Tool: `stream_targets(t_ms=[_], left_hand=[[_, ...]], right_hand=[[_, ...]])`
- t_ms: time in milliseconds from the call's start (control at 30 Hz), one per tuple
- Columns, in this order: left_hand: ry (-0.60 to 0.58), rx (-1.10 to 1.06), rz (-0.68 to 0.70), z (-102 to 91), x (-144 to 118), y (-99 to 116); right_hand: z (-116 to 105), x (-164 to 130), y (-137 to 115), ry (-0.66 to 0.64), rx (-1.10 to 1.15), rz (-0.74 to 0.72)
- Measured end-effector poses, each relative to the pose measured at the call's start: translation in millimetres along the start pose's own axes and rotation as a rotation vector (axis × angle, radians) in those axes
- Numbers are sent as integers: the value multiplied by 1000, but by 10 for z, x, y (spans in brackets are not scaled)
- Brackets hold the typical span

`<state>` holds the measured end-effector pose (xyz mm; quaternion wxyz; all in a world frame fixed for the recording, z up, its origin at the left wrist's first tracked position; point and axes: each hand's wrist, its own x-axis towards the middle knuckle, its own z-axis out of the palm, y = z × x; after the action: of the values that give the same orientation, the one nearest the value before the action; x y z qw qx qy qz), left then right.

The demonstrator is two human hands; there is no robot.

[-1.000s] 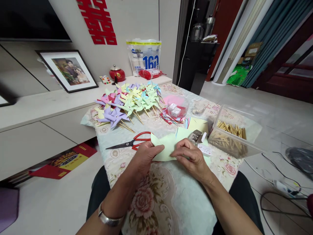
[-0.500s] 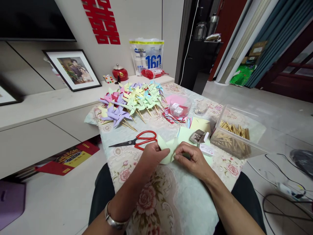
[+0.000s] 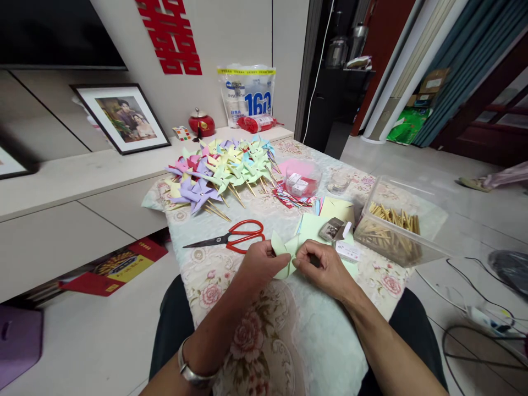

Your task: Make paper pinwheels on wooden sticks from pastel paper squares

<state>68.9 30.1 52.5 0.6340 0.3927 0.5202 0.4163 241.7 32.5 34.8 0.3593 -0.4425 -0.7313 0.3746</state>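
The pale green paper piece (image 3: 286, 256) lies between both hands at the near middle of the floral tablecloth (image 3: 264, 335), its folded points rising up and away from the person. The left hand (image 3: 259, 264) pinches its left edge; the right hand (image 3: 325, 267) pinches the right side, fingers closed on paper (both equally near). Red scissors (image 3: 231, 237) lie just beyond, left; a clear box of sticks (image 3: 391, 228) stands right. Bare cloth is nearer the body.
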Motion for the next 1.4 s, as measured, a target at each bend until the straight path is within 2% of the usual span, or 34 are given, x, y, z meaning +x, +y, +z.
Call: stream_targets(t_ms=[267, 533, 700, 900, 1400], left_hand=[[-20, 65, 7, -26, 13, -11], [15, 131, 68, -44, 94, -197], [59, 45, 37, -37, 104, -206], [39, -27, 6, -31, 88, -194], [31, -36, -1, 13, 62, -191]], right_hand=[[7, 7, -12, 13, -17, 6], [7, 6, -22, -2, -22, 17], [-1, 9, -18, -15, -1, 22], [-5, 4, -26, -12, -21, 29], [3, 1, -24, -4, -19, 44]])
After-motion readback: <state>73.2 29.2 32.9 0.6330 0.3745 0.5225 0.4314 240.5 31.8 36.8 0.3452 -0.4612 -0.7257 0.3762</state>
